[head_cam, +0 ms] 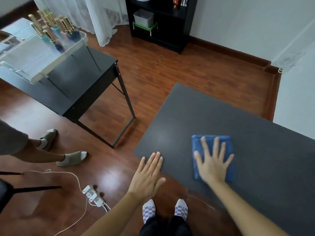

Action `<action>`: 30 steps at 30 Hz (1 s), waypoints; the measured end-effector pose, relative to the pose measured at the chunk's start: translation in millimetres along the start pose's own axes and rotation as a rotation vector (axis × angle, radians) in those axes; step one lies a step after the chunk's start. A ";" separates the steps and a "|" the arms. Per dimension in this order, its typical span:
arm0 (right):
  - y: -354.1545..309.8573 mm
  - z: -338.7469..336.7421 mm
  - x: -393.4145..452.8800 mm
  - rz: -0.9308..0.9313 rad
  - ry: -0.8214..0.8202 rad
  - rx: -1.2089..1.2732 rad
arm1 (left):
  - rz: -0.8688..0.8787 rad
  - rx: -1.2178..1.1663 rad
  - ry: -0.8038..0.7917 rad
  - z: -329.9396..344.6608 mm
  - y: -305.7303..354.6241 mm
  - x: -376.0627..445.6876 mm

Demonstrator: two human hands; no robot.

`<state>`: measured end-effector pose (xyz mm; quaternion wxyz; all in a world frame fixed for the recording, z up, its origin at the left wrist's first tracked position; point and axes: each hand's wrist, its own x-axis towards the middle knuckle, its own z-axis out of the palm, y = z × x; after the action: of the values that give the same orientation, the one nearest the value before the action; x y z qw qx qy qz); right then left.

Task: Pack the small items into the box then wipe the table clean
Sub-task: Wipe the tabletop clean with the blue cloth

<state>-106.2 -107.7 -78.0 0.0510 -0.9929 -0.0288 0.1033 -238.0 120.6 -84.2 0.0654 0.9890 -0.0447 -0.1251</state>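
1. Cloth, blue and folded to a rough square, lay flat on the dark grey counter, toward its near edge.
2. Right hand pressed palm-down on the cloth, fingers spread wide and extended, gripping nothing; the cloth's far edge and left side showed beyond the hand.
3. Left hand lay flat at the counter's near-left corner, fingers pressed together, tips resting on the counter surface, palm out past the edge above the wooden floor. It held nothing.
4. Hands sat near each other but apart, with bare counter between them.
5. Clear plastic box stood on a second black counter at upper left, well apart from the wiping surface. Gold-capped bottles stood upright inside it at its far end; this area was blurred, so the count could not be told.
6. Second person's legs, in grey slippers, stood on the floor at left.
7. White power strip with cord lay on the floor near the wearer's checked socks.
8. Black shelf unit stood against the far wall.
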 end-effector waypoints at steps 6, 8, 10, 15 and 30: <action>70.2 16.5 -74.2 -0.206 -0.021 -0.083 | -0.121 -0.013 0.046 -23.8 -34.9 66.0; 119.3 6.3 -65.4 0.066 -0.011 -0.044 | -0.183 -0.068 0.083 -24.0 -43.8 83.8; 151.8 -6.0 -45.4 0.423 0.015 0.057 | -0.235 -0.140 0.104 -24.8 -47.0 95.7; 84.1 -12.7 13.4 0.613 0.100 0.187 | -0.292 -0.222 0.158 -20.2 -48.7 106.3; 0.6 -22.7 100.2 0.382 0.031 0.106 | -0.284 -0.200 0.163 -23.2 -45.4 105.3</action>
<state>-3.5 -103.6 -76.3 0.0833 -0.9777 0.1663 0.0973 -127.3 157.1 -93.8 0.1483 0.9808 0.1132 -0.0562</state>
